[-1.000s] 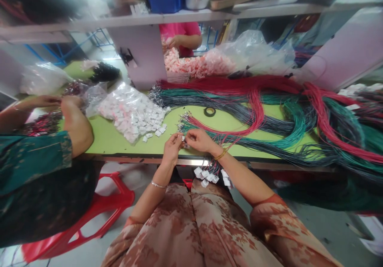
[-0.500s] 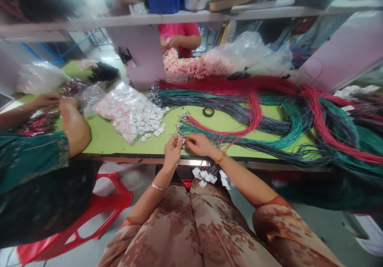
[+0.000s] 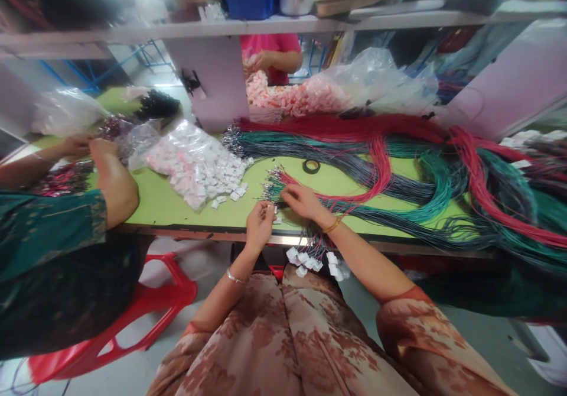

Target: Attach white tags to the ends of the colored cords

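My left hand (image 3: 260, 221) is closed at the table's front edge, with a small white connector (image 3: 277, 216) by its fingertips. My right hand (image 3: 301, 200) lies just above and right of it, fingers bent over the terminal ends of the green wires (image 3: 277, 188); what its fingertips hold, if anything, is too small to make out. Red wires (image 3: 339, 197) and dark wires (image 3: 385, 217) run off to the right. White connectors on thin wires (image 3: 305, 260) hang over the front edge below my right wrist. A bag of white connectors (image 3: 195, 165) lies to the left.
A roll of black tape (image 3: 310, 166) sits behind my hands. Long red wire bundles (image 3: 345, 126) cross the back of the green table (image 3: 155, 207). At the left a person's arm (image 3: 115, 177) works beside a red stool (image 3: 163, 301). Another person in pink (image 3: 283, 59) sits opposite.
My right hand has moved away from my left hand, up and to the right, onto the green wire ends. My left hand stays near the table edge. The view has shifted slightly.
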The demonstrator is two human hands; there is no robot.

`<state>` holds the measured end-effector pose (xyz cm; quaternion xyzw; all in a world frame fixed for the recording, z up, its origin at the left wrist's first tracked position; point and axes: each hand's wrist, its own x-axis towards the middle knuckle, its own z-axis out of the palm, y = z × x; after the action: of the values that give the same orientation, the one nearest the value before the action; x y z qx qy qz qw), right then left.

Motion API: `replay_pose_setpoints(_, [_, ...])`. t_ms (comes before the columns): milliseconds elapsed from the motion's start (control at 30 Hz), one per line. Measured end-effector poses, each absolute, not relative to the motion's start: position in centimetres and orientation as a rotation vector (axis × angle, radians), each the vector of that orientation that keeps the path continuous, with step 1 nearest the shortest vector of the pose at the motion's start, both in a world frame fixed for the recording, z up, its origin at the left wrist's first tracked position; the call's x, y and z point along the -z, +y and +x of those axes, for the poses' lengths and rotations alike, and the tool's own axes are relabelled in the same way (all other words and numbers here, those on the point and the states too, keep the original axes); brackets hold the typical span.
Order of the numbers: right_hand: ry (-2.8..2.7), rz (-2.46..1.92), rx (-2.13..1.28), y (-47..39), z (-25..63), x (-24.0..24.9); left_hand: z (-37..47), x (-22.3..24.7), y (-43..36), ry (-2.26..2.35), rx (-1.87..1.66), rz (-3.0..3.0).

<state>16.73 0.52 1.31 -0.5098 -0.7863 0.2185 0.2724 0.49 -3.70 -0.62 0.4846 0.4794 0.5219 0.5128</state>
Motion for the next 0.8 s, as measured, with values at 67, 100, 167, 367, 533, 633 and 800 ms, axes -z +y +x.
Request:
replay_pose_setpoints(67, [-2.128, -1.608, -0.427, 1.8, 17.4, -1.3, 0.5, 0.3, -3.8, 1.111, -1.240, 1.268])
replay_pose_setpoints(100, [-2.147, -1.698, -0.360, 2.3, 17.6, -1.2, 0.6, 0.2, -3.8, 1.071, -1.231, 1.284])
replay_pose_setpoints(167, [-2.196, -1.777, -0.300, 3.0, 17.8, -0.9, 1.0, 0.1, -3.5, 0.993, -1.211, 1.197])
replay_pose_setpoints(367, [-2.125, -1.703, -0.394, 3.2, 18.8, -0.2, 1.2, 0.6, -2.3, 0.953, -1.175, 0.737])
replay_pose_setpoints(533, [-2.027, -1.447, -0.540, 3.6, 18.5, -0.6, 1.5, 1.0, -1.7, 0.852, -1.241, 0.685])
replay_pose_setpoints(633, [-1.967, -1.272, -0.676, 4.0, 17.0, -1.2, 1.8, 1.3, -1.5, 0.842, -1.253, 0.670])
replay_pose_setpoints(800, [-1.853, -1.152, -0.878, 3.7, 15.6, -1.7, 1.7, 2.0, -1.5, 0.849, -1.284, 0.652])
